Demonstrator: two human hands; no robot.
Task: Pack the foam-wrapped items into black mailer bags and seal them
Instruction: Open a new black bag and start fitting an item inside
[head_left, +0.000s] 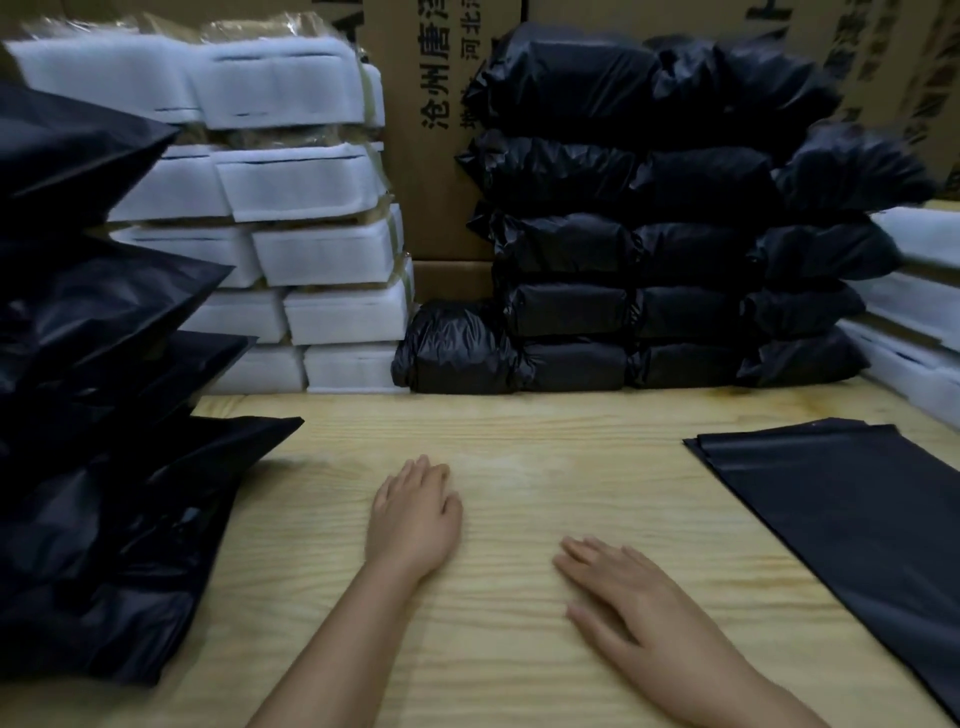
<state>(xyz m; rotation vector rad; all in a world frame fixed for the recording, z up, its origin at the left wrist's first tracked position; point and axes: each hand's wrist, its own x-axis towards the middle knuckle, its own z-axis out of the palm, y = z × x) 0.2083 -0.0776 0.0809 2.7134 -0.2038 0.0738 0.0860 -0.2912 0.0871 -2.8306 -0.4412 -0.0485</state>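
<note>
Between the flat black mailer bags (852, 499) right of the right hand (631, 603) and the foam-wrapped items (291, 249) stacked beyond the left hand (415, 514), both hands rest flat and empty on the wooden table (519, 431), so I judge the next pack is unstarted and calls for fetching an item.

white foam-wrapped items (291, 208), taped in pairs, stacked in layers at back left; more foam blocks (919, 312) piled at the right edge. flat empty mailer bags (852, 499), black, lying overlapped at near right. filled bags (649, 249), ends crumpled, stacked in rows at back centre. further black bags (104, 415) heaped at left.
</note>
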